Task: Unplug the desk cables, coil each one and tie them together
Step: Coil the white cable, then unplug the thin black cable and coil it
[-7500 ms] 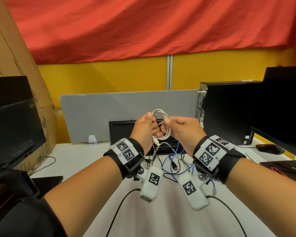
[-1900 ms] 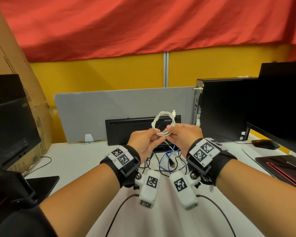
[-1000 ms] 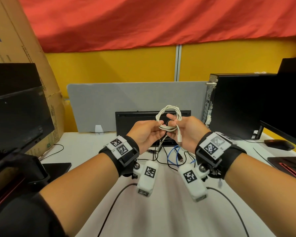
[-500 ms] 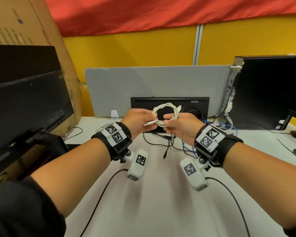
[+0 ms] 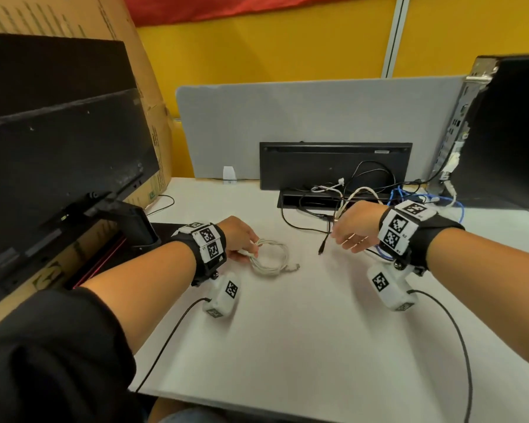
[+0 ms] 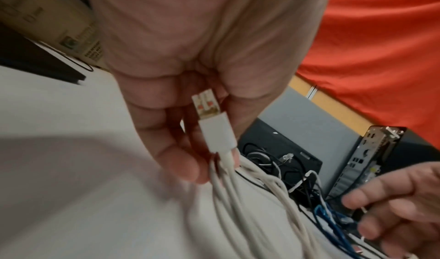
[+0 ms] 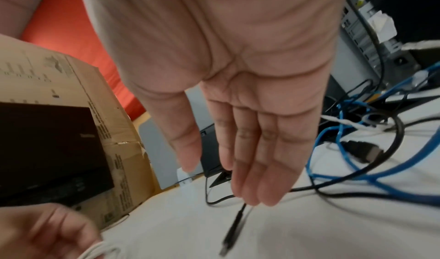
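A coiled white USB cable (image 5: 269, 257) lay on the white worktop (image 5: 303, 325), and everything else is placed from that coil. The person's left hand (image 5: 237, 236) sat at the coil's left edge, fingers curled round the bundled strands; the left wrist view showed the white plug with its metal tip (image 6: 213, 125) pinched between thumb and fingers (image 6: 181, 161) against the loops. The cable's other small connector (image 5: 293, 266) poked out at the coil's lower right, resting on the worktop.

To the right of the coil, well apart from it, the right hand (image 5: 356, 225) hovered above the worktop, released and grasping nothing, palm down with fingers straight and close together (image 7: 252, 161). Between coil and right hand lay the loose end of a thin black cable (image 5: 322, 248), its plug flat on the surface just beneath those fingertips.

Beyond the coil, toward the grey fabric divider panel (image 5: 312, 123), a tangle of black, white and blue cables (image 5: 364, 196) spread in front of a black rectangular cable box (image 5: 333, 163). Far right of the coil stood a black desktop computer tower (image 5: 501, 132). Left of the coil stood a black monitor (image 5: 58, 154), with a brown cardboard box (image 5: 153, 129) behind it.
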Demonstrator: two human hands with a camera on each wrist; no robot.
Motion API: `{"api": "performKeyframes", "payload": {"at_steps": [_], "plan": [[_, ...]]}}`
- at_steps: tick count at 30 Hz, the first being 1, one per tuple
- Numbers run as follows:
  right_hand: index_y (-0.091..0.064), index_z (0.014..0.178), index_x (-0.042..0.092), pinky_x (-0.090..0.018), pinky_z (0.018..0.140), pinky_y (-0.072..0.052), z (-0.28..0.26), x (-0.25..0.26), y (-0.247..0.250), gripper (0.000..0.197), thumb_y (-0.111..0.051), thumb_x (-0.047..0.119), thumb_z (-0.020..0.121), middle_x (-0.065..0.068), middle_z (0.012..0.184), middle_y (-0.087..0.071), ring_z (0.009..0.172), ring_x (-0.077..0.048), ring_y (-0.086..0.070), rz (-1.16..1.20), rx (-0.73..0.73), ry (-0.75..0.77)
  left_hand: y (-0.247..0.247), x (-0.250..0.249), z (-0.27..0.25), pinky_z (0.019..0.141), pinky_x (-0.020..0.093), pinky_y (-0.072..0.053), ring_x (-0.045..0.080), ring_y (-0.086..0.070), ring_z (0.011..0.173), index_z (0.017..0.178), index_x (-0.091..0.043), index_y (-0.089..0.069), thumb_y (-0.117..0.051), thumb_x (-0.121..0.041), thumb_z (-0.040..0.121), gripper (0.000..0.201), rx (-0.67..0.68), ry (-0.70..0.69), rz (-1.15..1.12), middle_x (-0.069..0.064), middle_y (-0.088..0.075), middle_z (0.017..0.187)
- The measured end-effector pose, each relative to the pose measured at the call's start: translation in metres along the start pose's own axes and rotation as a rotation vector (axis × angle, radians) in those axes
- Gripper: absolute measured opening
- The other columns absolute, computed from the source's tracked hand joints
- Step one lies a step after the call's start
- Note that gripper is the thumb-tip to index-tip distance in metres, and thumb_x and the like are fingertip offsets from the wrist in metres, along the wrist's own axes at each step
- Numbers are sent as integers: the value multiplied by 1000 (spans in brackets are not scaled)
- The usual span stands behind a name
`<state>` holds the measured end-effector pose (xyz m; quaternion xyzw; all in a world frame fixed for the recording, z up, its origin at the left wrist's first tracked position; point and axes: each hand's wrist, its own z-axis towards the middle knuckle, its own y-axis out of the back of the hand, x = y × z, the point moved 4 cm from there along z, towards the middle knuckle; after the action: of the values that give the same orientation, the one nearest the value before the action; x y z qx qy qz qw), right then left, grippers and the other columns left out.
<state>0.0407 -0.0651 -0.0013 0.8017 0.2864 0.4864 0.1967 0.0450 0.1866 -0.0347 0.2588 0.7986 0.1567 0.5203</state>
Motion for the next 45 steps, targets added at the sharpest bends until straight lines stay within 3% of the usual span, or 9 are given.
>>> {"api": "performKeyframes", "payload": {"at_steps": [4, 11, 16, 21, 27, 30, 35, 40, 45], "plan": [[-59, 118, 0, -41, 93, -53, 6, -4, 7, 27, -59, 9, 93, -17, 111, -67, 91, -27, -63, -117, -41, -55, -2, 6, 6, 83, 42, -58, 22, -64, 71, 97, -5, -70, -71, 1, 83, 15, -25, 19, 169, 9, -65, 77], [-57, 124, -1, -41, 97, -51, 10, -11, 16, 30, -54, 7, 95, -21, 119, -65, 101, -30, -66, -190, -75, -57, -10, -33, 10, 96, 33, -49, 26, -59, 114, 118, -6, -67, -65, -20, 90, 31, -170, -207, 625, 9, -64, 123], [-57, 125, 0, -38, 91, -53, 16, -21, 22, 32, -55, 10, 95, -15, 103, -60, 87, -26, -58, -289, -98, 16, -44, -84, 4, 93, 25, -40, 22, -57, 114, 116, -9, -69, -60, -15, 93, 26, -153, -523, 561, 7, -64, 123], [-56, 127, -1, -39, 78, -56, 15, -38, 40, 38, -54, 3, 89, -20, 114, -63, 84, -26, -58, -332, -150, 90, -101, -123, -2, 92, 23, -44, 19, -60, 110, 117, -12, -69, -56, -10, 92, 28, -6, -758, 692, 3, -68, 119], [-63, 120, 3, -35, 74, -56, 11, -66, 70, 30, -57, 7, 91, -19, 114, -67, 81, -24, -64, -331, -197, 107, -161, -143, 12, 102, 31, -40, 23, -54, 120, 126, -11, -62, -56, -13, 92, 34, 86, -787, 913, 7, -61, 129], [-64, 119, 3, -40, 84, -57, 9, -76, 75, 29, -52, 3, 92, -14, 116, -67, 99, -33, -67, -289, -181, 133, -180, -147, 25, 103, 33, -42, 25, -53, 123, 129, -12, -60, -53, -18, 94, 36, 83, -716, 977, 8, -58, 132], [-66, 115, 4, -43, 89, -55, 7, -85, 81, 30, -49, -2, 91, -18, 115, -67, 103, -35, -65, -188, -211, 185, -195, -153, 36, 98, 34, -46, 25, -57, 115, 122, -18, -66, -59, -27, 93, 31, 98, -688, 965, 6, -64, 122], [-67, 117, 9, -35, 95, -51, 4, -89, 86, 30, -53, 1, 92, -11, 120, -66, 109, -28, -62, -301, -213, 251, -198, -158, 42, 85, 26, -45, 22, -59, 104, 107, -12, -72, -65, -26, 90, 23, 128, -742, 961, 5, -67, 110], [-68, 120, 23, -36, 104, -42, -5, -84, 99, 32, -65, 24, 88, 0, 120, -67, 116, -19, -56, -428, -292, 353, -178, -189, 30, 73, 25, -46, 15, -57, 76, 97, -8, -71, -61, -16, 92, 13, 88, -907, 709, -1, -64, 80]]}}
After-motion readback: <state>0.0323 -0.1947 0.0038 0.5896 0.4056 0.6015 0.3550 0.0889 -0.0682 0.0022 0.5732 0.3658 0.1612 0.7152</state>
